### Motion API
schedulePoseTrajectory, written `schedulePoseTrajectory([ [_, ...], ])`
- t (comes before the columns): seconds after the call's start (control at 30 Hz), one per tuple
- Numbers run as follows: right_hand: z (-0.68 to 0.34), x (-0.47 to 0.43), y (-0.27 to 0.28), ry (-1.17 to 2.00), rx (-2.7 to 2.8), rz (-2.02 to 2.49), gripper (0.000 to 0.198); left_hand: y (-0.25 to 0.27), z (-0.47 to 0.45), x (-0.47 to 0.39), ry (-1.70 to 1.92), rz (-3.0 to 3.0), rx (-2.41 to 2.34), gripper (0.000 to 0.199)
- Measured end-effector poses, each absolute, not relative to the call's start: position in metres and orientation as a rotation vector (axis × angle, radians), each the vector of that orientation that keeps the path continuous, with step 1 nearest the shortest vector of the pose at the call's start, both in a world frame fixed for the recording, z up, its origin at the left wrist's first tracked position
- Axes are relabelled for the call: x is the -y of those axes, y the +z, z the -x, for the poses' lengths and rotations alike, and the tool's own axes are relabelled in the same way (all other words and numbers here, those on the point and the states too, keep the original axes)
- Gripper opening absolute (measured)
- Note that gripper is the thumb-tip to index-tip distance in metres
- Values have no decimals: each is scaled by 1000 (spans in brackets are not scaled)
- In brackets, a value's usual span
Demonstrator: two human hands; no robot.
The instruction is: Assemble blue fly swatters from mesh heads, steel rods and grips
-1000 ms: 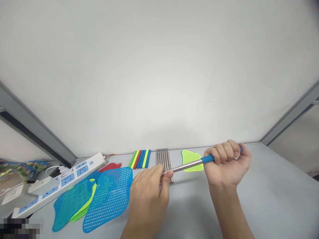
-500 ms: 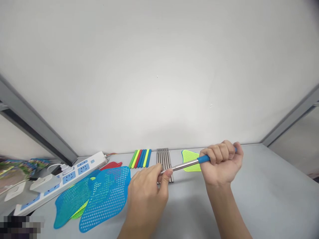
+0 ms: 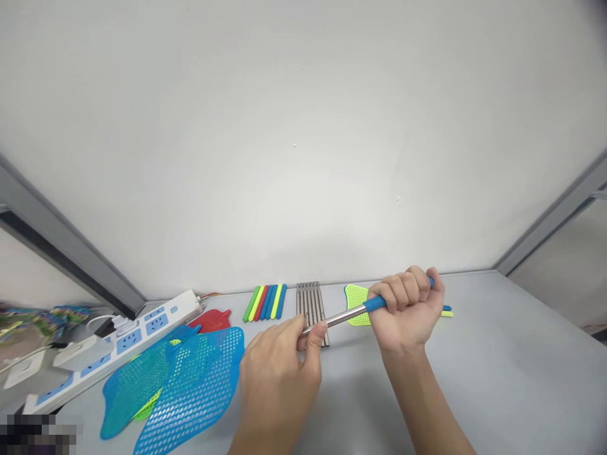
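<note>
Now the metal rod [image 3: 345, 316] with its blue grip [image 3: 375, 304] slants above the desk [image 3: 512, 360], held between both hands. The right hand's [image 3: 406, 313] fingers are clenched round the grip; the left hand [image 3: 279, 370] grasps the rod's far end between thumb and fingers. Compared with a second ago, the right hand sits nearer the left, with less bare metal between them. Beside the left hand, the blue mesh head [image 3: 199, 392] has tipped lower, its corner cut off by the lower edge. Yellow and blue tips [image 3: 447, 312] have appeared past the right hand, which covers more of the yellow-green mesh head [image 3: 356, 303]. Farther back, coloured sticks [image 3: 265, 302] lie unchanged.
</note>
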State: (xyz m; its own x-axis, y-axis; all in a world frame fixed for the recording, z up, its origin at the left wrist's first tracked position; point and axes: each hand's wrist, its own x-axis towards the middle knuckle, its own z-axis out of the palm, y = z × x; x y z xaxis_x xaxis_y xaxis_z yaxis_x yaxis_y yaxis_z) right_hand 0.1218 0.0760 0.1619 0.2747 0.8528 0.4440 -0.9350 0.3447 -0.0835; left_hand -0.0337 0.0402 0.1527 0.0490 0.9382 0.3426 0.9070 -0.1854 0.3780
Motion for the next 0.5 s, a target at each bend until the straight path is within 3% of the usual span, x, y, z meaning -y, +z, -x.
schedulePoseTrajectory([
  [0.5, -147, -83, 158, 1342, 480, -187, 36, 141, 15, -35, 773, -2220, -1876, 36],
])
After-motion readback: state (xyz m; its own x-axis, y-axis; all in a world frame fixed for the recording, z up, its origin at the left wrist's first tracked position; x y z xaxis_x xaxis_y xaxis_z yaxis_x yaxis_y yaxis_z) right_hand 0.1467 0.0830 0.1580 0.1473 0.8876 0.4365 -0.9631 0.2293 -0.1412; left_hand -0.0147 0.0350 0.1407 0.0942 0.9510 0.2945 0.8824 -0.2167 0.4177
